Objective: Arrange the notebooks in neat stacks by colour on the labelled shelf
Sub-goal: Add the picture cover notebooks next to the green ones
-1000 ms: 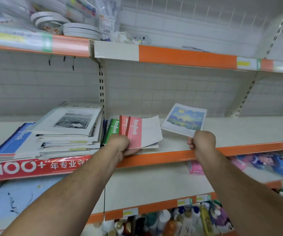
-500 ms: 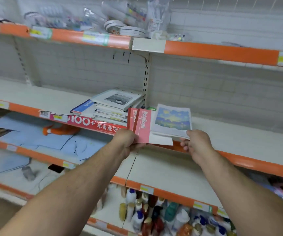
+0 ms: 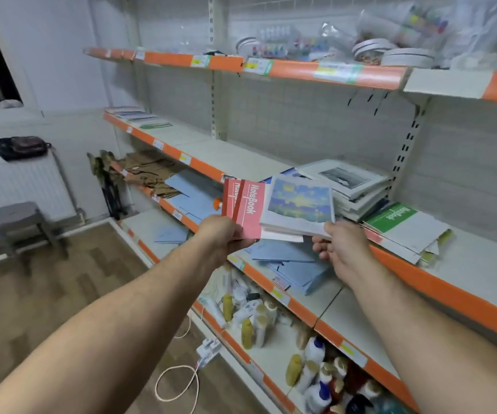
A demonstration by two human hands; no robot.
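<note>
An orange-edged shelf [image 3: 420, 273] runs across the room. In front of it, the left grip [image 3: 223, 234] pinches red notebooks [image 3: 245, 209] by their lower end, and the right grip [image 3: 340, 249] holds a blue notebook [image 3: 299, 204] by its edge. Such edge holds may let them fan out and drop.

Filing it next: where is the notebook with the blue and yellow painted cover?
Head view, centre: the right hand holds the blue-and-yellow painted-cover notebook, overlapping the red paper notebooks gripped by the left hand.
</note>
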